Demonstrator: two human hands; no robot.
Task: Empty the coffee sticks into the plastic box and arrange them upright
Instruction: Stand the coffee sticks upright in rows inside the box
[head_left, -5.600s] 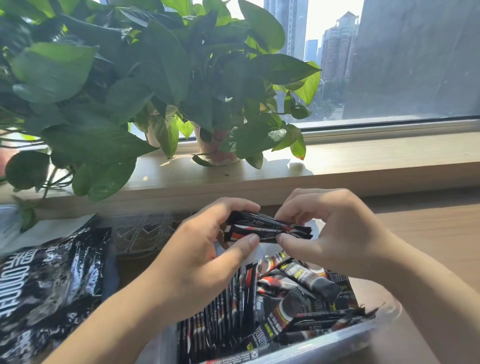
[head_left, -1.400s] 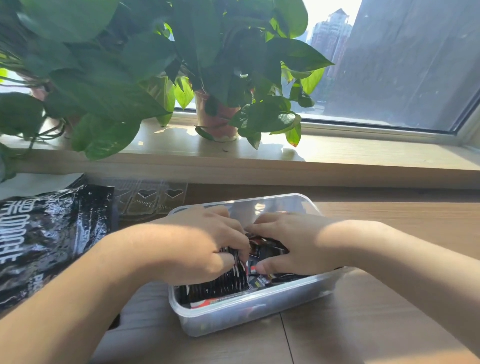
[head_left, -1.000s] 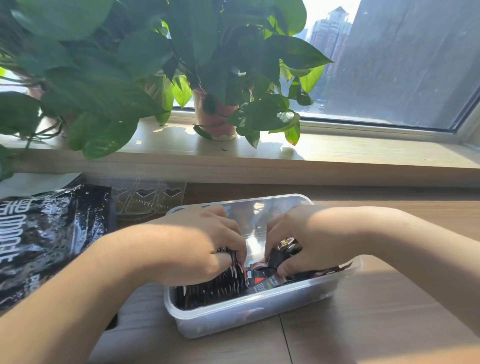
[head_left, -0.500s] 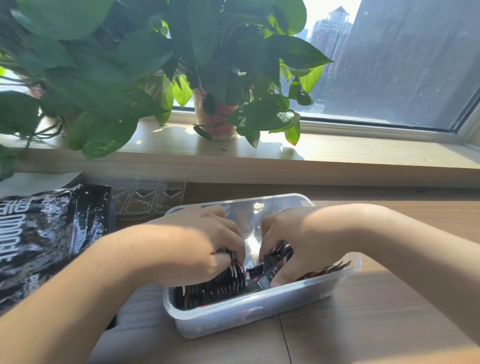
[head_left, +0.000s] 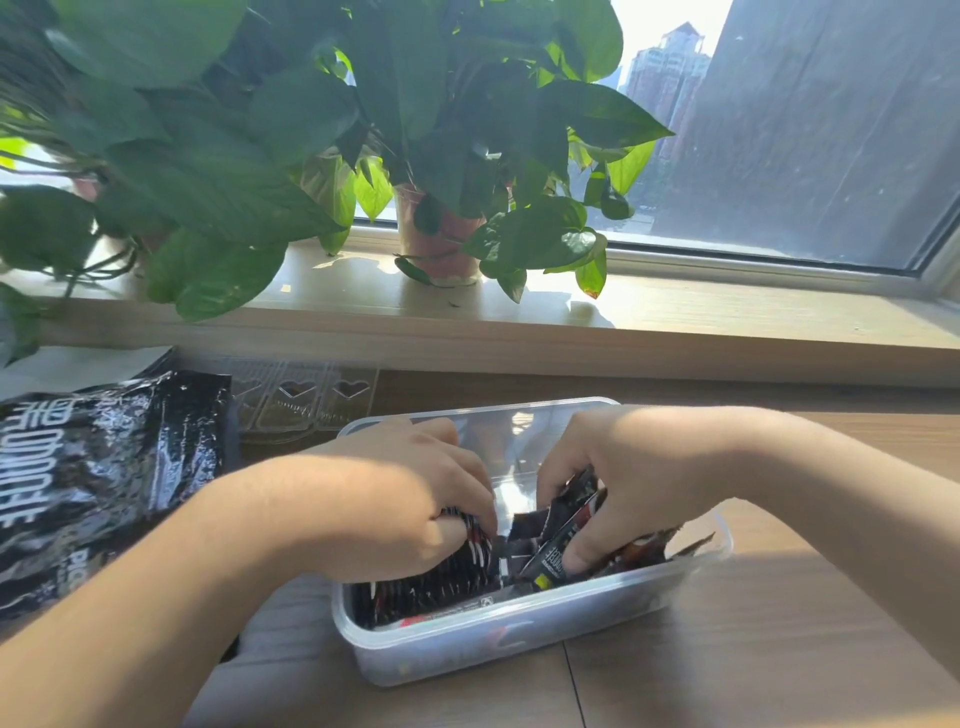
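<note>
right hand grip pinches loose sticks, steeper than before | left hand grip holds upright row in box | bag, worktop left edge: lettering possibly Chinese

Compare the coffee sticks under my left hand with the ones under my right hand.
The left sticks stand upright in a tight row; the right sticks lie tilted and jumbled. The left hand curls over the left sticks' tops, while the right hand pinches a few right sticks. Both sets are black and sit in the same clear box.
</note>
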